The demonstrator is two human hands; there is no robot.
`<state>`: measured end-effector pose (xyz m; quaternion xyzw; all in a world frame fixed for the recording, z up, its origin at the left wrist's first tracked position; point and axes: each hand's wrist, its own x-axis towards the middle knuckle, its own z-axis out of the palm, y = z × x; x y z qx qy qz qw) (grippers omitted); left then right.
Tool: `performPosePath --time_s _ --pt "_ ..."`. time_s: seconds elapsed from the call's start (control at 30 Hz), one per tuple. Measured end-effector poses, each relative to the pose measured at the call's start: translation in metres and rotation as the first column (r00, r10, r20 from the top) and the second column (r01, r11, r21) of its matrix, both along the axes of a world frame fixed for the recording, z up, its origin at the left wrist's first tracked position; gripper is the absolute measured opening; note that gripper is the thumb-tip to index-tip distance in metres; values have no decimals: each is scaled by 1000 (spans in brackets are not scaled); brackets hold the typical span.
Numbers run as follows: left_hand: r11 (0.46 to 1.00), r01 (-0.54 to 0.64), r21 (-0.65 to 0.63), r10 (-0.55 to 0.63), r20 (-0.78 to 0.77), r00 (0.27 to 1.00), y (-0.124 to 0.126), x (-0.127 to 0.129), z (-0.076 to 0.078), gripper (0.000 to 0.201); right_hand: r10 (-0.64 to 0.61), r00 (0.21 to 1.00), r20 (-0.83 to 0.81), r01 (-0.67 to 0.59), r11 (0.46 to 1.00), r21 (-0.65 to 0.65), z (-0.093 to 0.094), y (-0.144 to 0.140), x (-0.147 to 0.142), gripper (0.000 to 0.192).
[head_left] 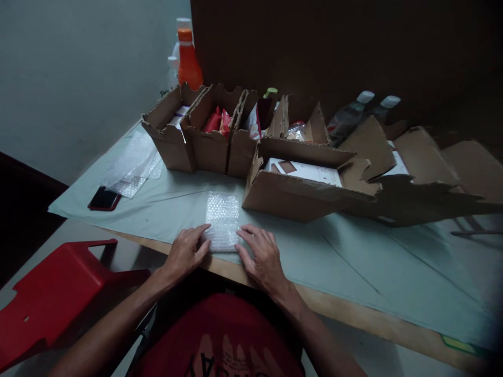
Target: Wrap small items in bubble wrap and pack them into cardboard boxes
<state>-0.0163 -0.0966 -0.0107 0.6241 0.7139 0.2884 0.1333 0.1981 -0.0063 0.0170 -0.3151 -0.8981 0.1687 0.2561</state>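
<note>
Two hands flat on one bubble wrap sheet (pixel 222 220) at the table's (pixel 353 272) near edge. Left hand (pixel 184 254) presses its lower left corner, fingers spread, gripping nothing. Sheet's long axis runs away from the person. Right hand (pixel 262 256) presses the lower right corner, equally near.
</note>
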Motion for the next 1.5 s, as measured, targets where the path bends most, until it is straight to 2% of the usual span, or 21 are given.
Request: performPosePath --time_s 0.13,0.2,0.3,0.37,0.47,0.57,0.67,0.73,0.77,0.8,0.83,0.87,0.93,1.0,1.1,1.17,1.23,1.3,1.33,1.4,1.5 --pt "998 -33 53 37 -77 996 5 2 2 37 128 987 97 -133 990 50 -8 -5 2 30" --pt "994 -4 113 16 -106 994 1 3 7 38 134 984 115 -139 990 33 -12 -4 -1 29" --pt "974 177 142 -160 -120 980 -11 3 14 38 112 992 58 -110 993 -39 -11 -4 1 26" --pt "962 242 127 -234 -75 969 -16 4 17 37 110 994 22 -106 985 -133 -7 -5 6 25" --pt "983 171 74 -172 3 985 -12 6 17 37 50 998 35 -43 983 -178 0 -8 15 25" --pt "996 87 2 -87 -61 994 5 6 15 40 -31 997 67 33 999 -37 3 -11 16 30" --pt "1000 11 -15 -12 -118 993 16 5 14 37 68 989 128 -73 997 30 -1 -9 8 36" --pt "998 -58 -7 57 -15 998 12 6 16 37 129 980 153 -133 991 14 -5 -4 0 33" --pt "994 -106 -7 106 96 990 8 7 18 38 128 982 138 -128 992 -9 -6 0 -3 31" --pt "987 -161 -22 162 243 956 2 9 20 42 106 989 100 -102 994 -40 -8 3 -6 29" --pt "976 -210 -58 215 411 886 -4 12 21 47 69 996 48 -65 994 -84 -8 6 -7 28" --pt "964 -239 -113 260 575 776 -9 16 23 53 26 1000 -7 -27 990 -138 -8 7 -9 28" --pt "951 -216 -223 304 809 503 -15 28 25 64 -50 994 -96 23 966 -259 -5 4 -8 28" --pt "956 -138 -260 291 910 297 -14 41 26 69 -65 988 -142 7 925 -379 -2 -5 -6 28" --pt "958 -127 -257 273 954 126 -7 59 24 67 -65 984 -165 -19 886 -464 3 -17 4 25" --pt "954 -131 -269 278 959 55 -4 68 23 68 -131 977 -166 42 889 -457 5 -19 15 26" --pt "956 -118 -269 273 962 18 -2 74 24 66 -203 961 -190 82 860 -503 6 -18 28 42" --pt "957 -121 -262 265 964 4 -1 79 25 62 -211 952 -223 23 774 -633 7 -17 37 61" --pt "957 -130 -258 261 965 7 0 82 25 59 -203 950 -239 -18 726 -687 7 -17 40 61" --pt "959 -137 -249 256 966 41 1 88 24 54 -215 944 -249 -40 677 -735 7 -18 41 42" --pt "964 -110 -243 255 959 121 5 94 21 47 -294 924 -245 28 690 -724 8 -19 41 19"
